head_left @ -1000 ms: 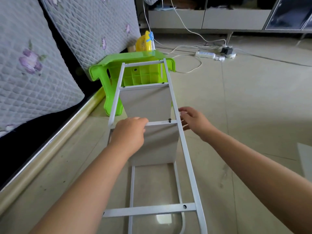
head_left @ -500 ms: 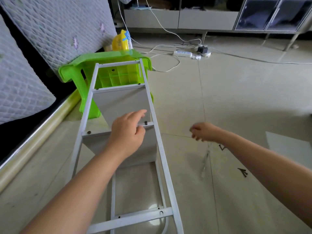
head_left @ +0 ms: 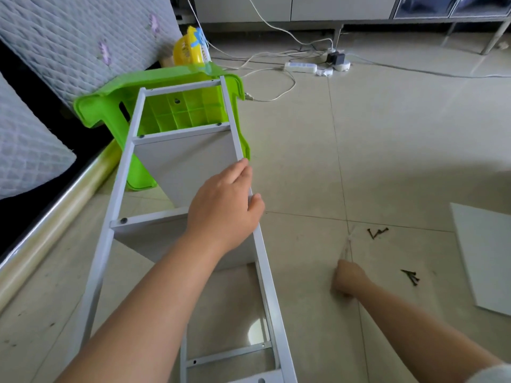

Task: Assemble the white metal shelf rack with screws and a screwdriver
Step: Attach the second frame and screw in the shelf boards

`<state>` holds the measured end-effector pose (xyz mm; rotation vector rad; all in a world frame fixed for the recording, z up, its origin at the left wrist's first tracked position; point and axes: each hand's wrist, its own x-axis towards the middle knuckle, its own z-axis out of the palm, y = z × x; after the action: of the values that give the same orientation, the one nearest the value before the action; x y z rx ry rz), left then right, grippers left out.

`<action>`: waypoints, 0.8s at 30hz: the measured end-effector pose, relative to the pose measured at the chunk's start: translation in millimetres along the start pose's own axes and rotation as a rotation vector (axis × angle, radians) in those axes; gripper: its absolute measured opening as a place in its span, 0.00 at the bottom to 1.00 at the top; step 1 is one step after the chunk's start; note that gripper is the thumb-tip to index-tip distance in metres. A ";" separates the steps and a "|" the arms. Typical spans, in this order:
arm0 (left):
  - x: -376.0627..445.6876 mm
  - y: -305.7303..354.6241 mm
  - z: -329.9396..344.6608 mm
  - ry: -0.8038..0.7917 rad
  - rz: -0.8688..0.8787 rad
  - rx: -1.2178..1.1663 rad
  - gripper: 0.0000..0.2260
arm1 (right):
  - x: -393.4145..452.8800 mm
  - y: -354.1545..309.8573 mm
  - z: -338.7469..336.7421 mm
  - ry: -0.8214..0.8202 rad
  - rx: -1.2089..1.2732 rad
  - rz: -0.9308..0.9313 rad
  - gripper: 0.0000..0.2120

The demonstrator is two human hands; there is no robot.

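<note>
At centre left of the frame we prop the white shelf rack [head_left: 177,189] on the green stool [head_left: 116,111], our left hand [head_left: 224,208] gripping its right rail to steady it. Lower right, our right hand [head_left: 345,277] curls around the floor-lying screwdriver [head_left: 347,246], screws [head_left: 377,233] just beside.

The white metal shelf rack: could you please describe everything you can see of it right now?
The white metal shelf rack is a ladder-like frame of painted metal rails and crossbars with dark screws at several joints and flat white panels hanging beneath two crossbars. It lies tilted, its far end propped on a green plastic stool, its near end toward the camera. The left hand rests on its right rail, thumb outside. The right hand is apart, down at the floor.
</note>
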<state>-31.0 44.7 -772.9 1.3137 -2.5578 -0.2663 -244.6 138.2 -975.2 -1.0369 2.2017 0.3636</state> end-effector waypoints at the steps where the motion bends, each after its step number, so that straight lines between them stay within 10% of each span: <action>1: 1.1 -0.4 0.5 -0.005 -0.004 0.005 0.23 | 1.3 0.3 -1.2 -0.017 0.063 0.039 0.07; 6: -2.7 -9.3 -0.7 0.030 0.069 -0.069 0.28 | 2.8 0.2 -42.2 0.153 0.335 0.169 0.16; 14: -24.5 -42.3 -26.5 -0.155 0.039 -0.098 0.27 | -71.1 -56.9 -155.5 0.582 0.831 -0.289 0.15; 18: -30.2 -54.4 -28.0 -0.152 -0.013 0.054 0.09 | -121.1 -89.3 -167.4 0.497 0.938 -0.629 0.17; 24: -31.7 -60.0 -33.9 -0.112 -0.058 -0.015 0.09 | -151.3 -94.5 -167.1 0.353 0.936 -0.806 0.17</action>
<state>43.2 34.4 -761.5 1.4063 -2.6060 -0.3804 -178.2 80.9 -747.0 -1.3236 1.6592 -1.1566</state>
